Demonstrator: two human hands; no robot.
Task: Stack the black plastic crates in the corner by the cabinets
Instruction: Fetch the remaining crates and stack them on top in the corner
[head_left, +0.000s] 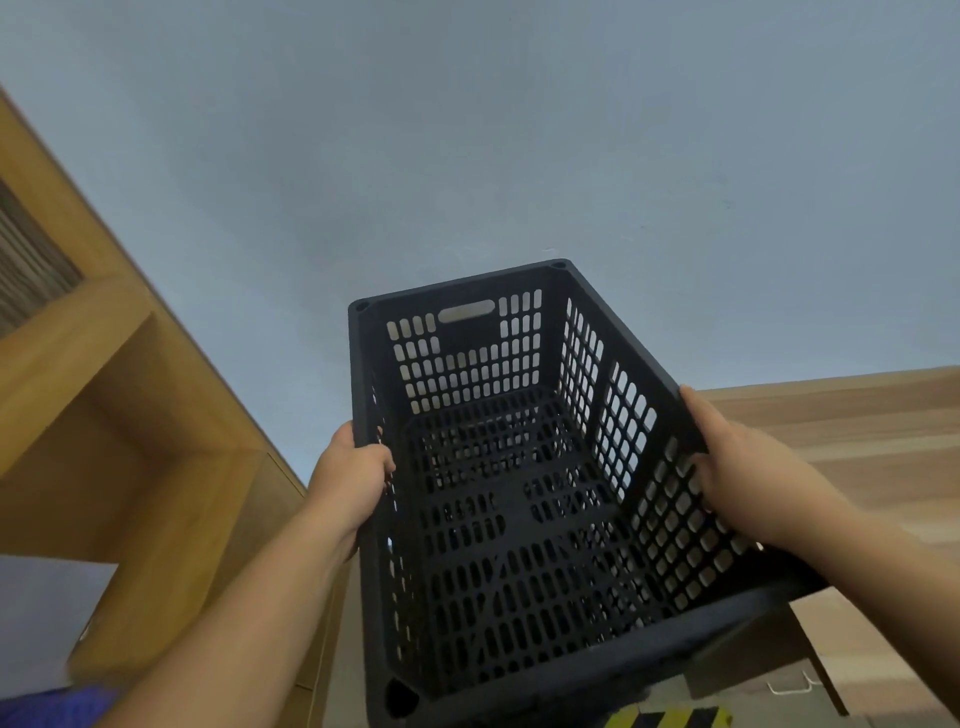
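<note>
Crate (524, 499): black, slotted plastic, empty, held up between both hands, before grey-blue wall (467, 156).
Left hand (353, 475): fingers curled over left rim.
Right hand (737, 462): gripping right side wall.
Left of grip: wooden cabinet (130, 415).
Right of grip: wooden surface (857, 426).

I see one black slotted crate (524, 499), open side up, empty, tilted, its handle-slot end pointing toward twelve o'clock.
</note>
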